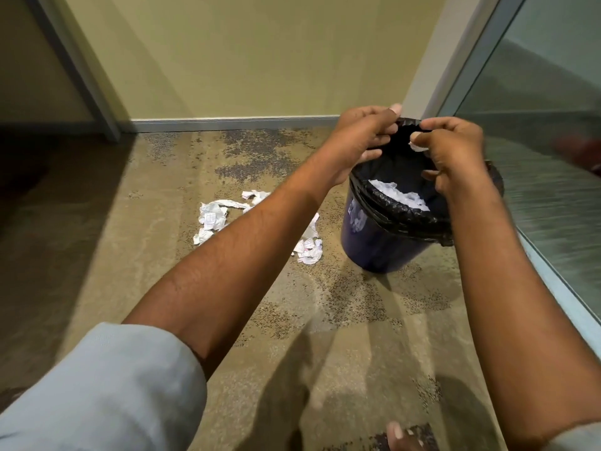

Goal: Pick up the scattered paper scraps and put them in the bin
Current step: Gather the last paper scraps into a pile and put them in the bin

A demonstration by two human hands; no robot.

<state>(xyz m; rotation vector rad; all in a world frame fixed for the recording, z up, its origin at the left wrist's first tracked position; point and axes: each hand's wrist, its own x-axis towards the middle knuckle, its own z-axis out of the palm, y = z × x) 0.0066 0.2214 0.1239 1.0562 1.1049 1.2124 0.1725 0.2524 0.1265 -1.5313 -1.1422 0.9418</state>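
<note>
We find both hands over the bin [374, 245]. The right hand [455, 157] pinches a scrap [417, 145] directly above the liner [406, 213] mouth. The left hand [357, 135] appears to pinch the liner's far rim. Remaining scraps [211, 219] lie on the carpet [146, 271] left of the bin, nearer the left hand.

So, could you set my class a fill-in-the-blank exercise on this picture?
1. The bin is lined with a ___ bag.
2. Paper scraps lie on the carpet to the ___ of the bin.
3. The right hand pinches one scrap that is ___ in colour.
Missing words: black; left; white.
</note>
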